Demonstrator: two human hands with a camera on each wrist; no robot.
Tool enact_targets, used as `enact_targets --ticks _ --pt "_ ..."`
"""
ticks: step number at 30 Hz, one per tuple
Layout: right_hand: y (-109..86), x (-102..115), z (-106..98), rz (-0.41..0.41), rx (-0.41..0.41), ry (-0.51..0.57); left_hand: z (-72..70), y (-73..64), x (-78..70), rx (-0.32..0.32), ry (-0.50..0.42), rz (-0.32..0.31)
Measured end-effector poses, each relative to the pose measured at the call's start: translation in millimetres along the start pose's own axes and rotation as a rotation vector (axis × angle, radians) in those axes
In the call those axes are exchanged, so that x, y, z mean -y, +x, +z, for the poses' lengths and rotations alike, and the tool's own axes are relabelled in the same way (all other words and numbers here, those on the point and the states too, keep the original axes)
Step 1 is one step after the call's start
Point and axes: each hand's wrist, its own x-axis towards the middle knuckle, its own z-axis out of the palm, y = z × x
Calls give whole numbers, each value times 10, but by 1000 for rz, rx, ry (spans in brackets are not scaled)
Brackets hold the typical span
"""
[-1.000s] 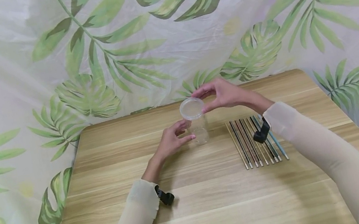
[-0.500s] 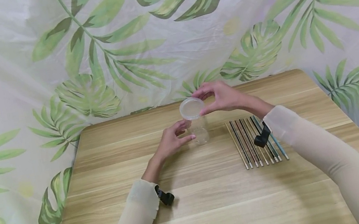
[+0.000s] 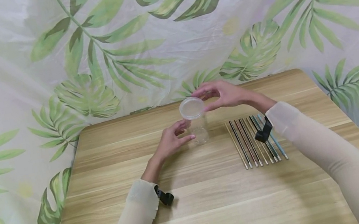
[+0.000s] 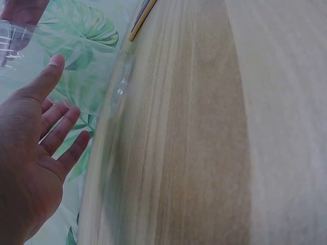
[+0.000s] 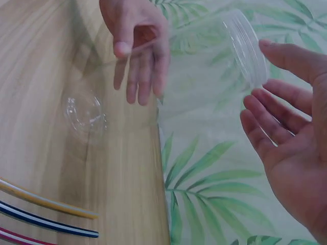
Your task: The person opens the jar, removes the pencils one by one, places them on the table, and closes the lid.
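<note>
A clear plastic jar (image 3: 200, 132) with a round see-through lid (image 3: 191, 108) stands upright near the table's back edge. From the left, my left hand (image 3: 171, 140) holds the jar's side, thumb toward me and fingers round the far side. In the left wrist view the same jar (image 4: 94, 66) lies between thumb and fingers. My right hand (image 3: 225, 94) pinches the lid's rim from the right. Thumb and fingertips sit at the edge of the lid (image 5: 250, 48) in the right wrist view. The lid is on the jar's top.
Several pencils (image 3: 251, 143) lie side by side right of the jar, eraser ends toward me, partly under my right wrist's black device (image 3: 263, 133). The wooden table (image 3: 218, 209) ends at a leaf-patterned cloth (image 3: 140, 54) behind.
My right hand dipped slightly toward me at the lid's rim, then moved back up to about its earlier position. Left hand and jar stay in place.
</note>
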Motion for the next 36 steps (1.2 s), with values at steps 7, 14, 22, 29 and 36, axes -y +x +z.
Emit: enact_targets --ticks 7,14,22,29,36 --pt "45 -41 -97 74 90 50 4 0 17 -4 23 4" --pt "107 -16 -110 80 139 51 -12 -11 16 3 23 -1" --pt "112 -18 -75 56 116 0 -16 -14 -2 8 19 -6" --pt "77 12 -8 21 45 -69 -14 -22 -27 1 17 -18" --pt "56 -1 60 13 -13 -82 -14 -20 -33 2 13 -22"
